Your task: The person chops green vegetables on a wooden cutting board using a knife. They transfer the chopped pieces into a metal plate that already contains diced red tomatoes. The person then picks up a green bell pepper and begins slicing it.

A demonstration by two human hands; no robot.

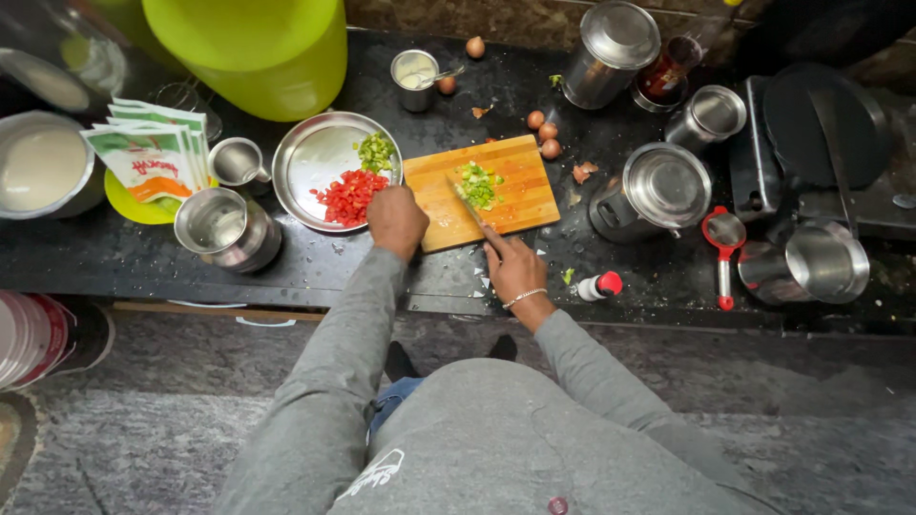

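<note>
Your right hand (513,270) is wrapped around the knife (467,204), blade in the chopped green pile (478,185) on the wooden cutting board (510,195), while your left hand (396,220), curled and holding nothing, rests at the board's left edge. Keep those left fingers tucked clear of the blade. Steel plate (315,157) of red and green bits touches the board's left side, small onions (545,133) crowd its far corner on the worktop (114,257).

Light is coming from above and is glaring on the steel plate (320,157) and steel pots (665,184). The dark surface (114,257) is staying dim. Edges are bending slightly; the floor is looking soft.
</note>
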